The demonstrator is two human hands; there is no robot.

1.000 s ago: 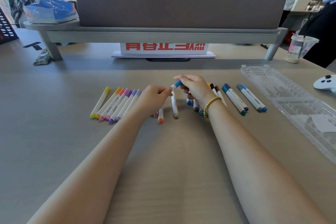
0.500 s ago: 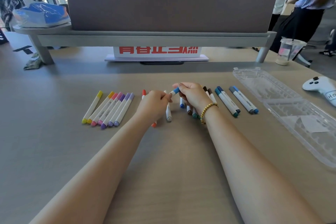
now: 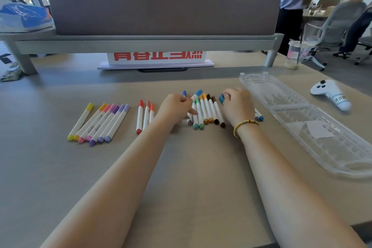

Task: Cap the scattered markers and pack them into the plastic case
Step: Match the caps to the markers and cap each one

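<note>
My left hand (image 3: 177, 107) curls its fingers onto the white barrel of a blue-capped marker (image 3: 194, 98) among the middle markers, and my right hand (image 3: 238, 104) curls round a blue marker (image 3: 221, 99) just beside the open clear plastic case (image 3: 302, 119), which holds no markers yet. I reckon a careless sweep could roll the packed green, orange and brown markers (image 3: 207, 111) out of line, or a cap left half-seated could pop off during packing.

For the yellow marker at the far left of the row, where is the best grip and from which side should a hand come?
Grip the yellow marker at mid-barrel, probably from above and the left. It lies flat on the table, tilted, its far end splayed away from the neighbouring orange marker. Its left side is open, so the left hand can likely pinch across the white barrel without nudging the row.
</note>
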